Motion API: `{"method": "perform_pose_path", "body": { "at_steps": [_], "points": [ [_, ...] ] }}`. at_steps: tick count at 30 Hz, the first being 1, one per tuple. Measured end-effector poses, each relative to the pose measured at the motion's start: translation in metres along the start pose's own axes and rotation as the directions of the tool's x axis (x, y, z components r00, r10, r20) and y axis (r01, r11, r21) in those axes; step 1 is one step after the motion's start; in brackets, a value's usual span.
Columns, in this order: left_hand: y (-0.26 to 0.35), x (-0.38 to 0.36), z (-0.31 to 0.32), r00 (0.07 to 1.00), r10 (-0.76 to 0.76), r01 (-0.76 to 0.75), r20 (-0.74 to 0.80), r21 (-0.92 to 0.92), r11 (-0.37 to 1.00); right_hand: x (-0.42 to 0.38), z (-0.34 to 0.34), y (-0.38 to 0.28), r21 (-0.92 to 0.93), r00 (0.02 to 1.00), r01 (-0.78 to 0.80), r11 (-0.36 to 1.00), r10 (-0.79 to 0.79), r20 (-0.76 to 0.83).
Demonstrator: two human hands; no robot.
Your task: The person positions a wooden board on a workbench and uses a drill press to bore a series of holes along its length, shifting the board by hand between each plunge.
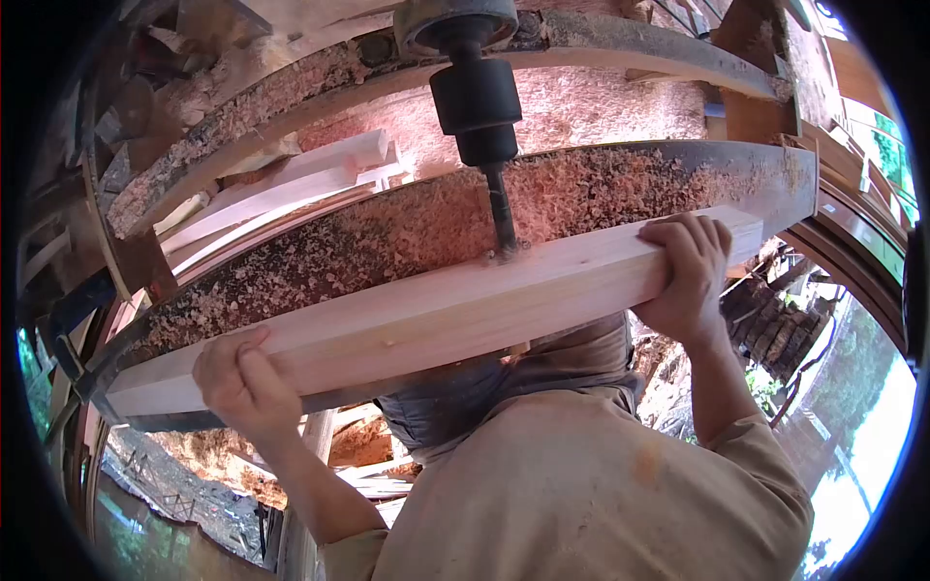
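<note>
A long, pale squared wooden beam [426, 324] lies across a dark work table [320, 257] strewn with wood shavings. My left hand [247, 382] grips the beam near its left end, thumb over the top edge. Toward the other end, my right hand [690, 266] wraps around it with the fingers on the upper face. Between my hands, a drill bit [501, 215] hangs from a black chuck [475, 102]. The bit's tip meets the beam at its far edge, where small chips gather.
Behind the table runs a curved rail [659, 48] covered in shavings. Pale cut timbers [281, 184] are stacked at the back left. A black clamp-like part [77, 310] sits by the table's left end. Scrap wood [363, 441] lies below the near edge.
</note>
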State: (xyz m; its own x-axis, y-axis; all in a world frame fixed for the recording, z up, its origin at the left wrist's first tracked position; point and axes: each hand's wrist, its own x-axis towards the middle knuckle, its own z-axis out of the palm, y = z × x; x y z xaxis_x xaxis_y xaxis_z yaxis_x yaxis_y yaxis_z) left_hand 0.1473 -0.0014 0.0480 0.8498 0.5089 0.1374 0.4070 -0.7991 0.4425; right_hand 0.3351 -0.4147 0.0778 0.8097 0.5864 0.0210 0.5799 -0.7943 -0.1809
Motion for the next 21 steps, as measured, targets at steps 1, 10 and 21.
{"method": "perform_pose_path", "body": {
  "at_steps": [1,10,21],
  "points": [
    [-0.007,0.002,-0.003,1.000,-0.009,0.009,-0.015,-0.017,1.000,0.001,0.002,-0.008,0.019,1.000,0.017,1.000,-0.017,-0.007],
    [-0.013,-0.001,-0.001,0.998,-0.046,0.047,-0.046,0.030,0.998,0.000,0.004,-0.012,0.052,0.999,-0.020,0.998,0.022,-0.047],
    [-0.013,0.001,-0.001,0.982,-0.166,0.165,-0.087,-0.023,0.986,0.008,0.005,-0.003,0.110,0.999,0.002,0.994,0.004,-0.049]
  ]
}}
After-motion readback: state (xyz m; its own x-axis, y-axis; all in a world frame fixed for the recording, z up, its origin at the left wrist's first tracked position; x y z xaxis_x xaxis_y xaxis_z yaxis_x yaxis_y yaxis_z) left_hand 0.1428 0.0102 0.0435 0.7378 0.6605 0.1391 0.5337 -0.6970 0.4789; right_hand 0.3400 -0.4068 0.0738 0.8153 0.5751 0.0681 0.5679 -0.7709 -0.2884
